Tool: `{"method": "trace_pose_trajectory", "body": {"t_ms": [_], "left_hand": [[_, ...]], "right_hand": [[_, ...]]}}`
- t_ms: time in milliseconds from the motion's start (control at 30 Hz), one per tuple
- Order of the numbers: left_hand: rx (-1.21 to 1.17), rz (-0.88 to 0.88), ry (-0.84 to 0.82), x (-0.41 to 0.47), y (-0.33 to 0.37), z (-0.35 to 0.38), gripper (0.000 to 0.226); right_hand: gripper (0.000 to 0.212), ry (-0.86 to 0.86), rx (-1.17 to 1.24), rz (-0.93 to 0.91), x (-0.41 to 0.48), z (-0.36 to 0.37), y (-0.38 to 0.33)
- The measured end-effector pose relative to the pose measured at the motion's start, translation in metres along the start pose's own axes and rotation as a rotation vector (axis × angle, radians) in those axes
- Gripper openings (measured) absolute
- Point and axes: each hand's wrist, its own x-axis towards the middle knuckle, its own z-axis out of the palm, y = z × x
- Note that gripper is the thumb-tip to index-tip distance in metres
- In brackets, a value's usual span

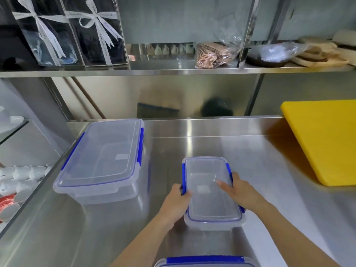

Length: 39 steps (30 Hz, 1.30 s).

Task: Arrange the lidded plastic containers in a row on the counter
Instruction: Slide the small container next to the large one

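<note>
A person stands at a stainless steel surface and holds a small clear container with a clear lid and blue side clips. The left hand grips its left long side, thumb laid over the lid edge and the fingers curled down around the blue clip. The right hand clasps the right long side, its thumb stretched flat across the lid while the other fingers wrap out of sight behind the wall. The container is at the middle of the surface, near the front; whether its base touches the steel cannot be told. A pale rectangular sticker shows through the lid, too blurred to read.

To the left and further back, apart from it, stands a large lidded container of the same kind, with its own unreadable sticker. At the bottom edge of the view, the lid and blue clip of a third container are just visible.

A yellow cutting board lies on the right of the surface. On the shelf above stand clear gift boxes tied with white ribbon; the ribbon carries printed writing that is too small to make out. Beside them lies a plastic bag of brown wafers.
</note>
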Motion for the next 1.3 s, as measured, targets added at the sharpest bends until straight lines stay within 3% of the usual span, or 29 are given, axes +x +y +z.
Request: {"method": "trace_pose_trajectory", "body": {"t_ms": [133, 233, 300, 433, 567, 800, 1100, 1200, 1300], "left_hand": [[-0.024, -0.112, -0.142, -0.009, 0.0, -0.014, 0.068], [-0.05, -0.208, -0.316, -0.013, -0.005, -0.02, 0.088], [-0.055, -0.138, -0.329, -0.013, -0.009, -0.019, 0.081], [-0.195, -0.01, -0.186, -0.004, -0.013, -0.019, 0.064], [-0.269, 0.053, 0.022, 0.022, -0.004, -0.026, 0.049], [-0.351, 0.119, 0.322, 0.095, 0.015, -0.049, 0.034], [-0.222, 0.079, 0.378, 0.127, 0.005, -0.059, 0.036], [-0.121, 0.07, 0.372, 0.113, 0.005, -0.06, 0.042], [-0.01, 0.103, 0.316, 0.089, 0.007, -0.064, 0.047]], "right_hand": [[0.056, -0.14, 0.218, 0.008, -0.017, -0.012, -0.004], [0.059, -0.331, 0.204, -0.006, -0.027, -0.021, -0.002], [0.059, -0.34, 0.205, -0.055, -0.025, -0.019, 0.0], [0.054, -0.248, 0.347, -0.162, -0.007, -0.01, -0.006], [0.062, -0.132, 0.377, -0.228, 0.028, -0.002, -0.026], [0.05, -0.053, 0.332, -0.247, 0.107, 0.018, -0.079], [0.056, -0.001, 0.221, -0.199, 0.14, 0.037, -0.092], [0.068, 0.085, 0.15, -0.174, 0.129, 0.035, -0.092], [0.062, 0.183, 0.093, -0.203, 0.098, 0.025, -0.094]]}}
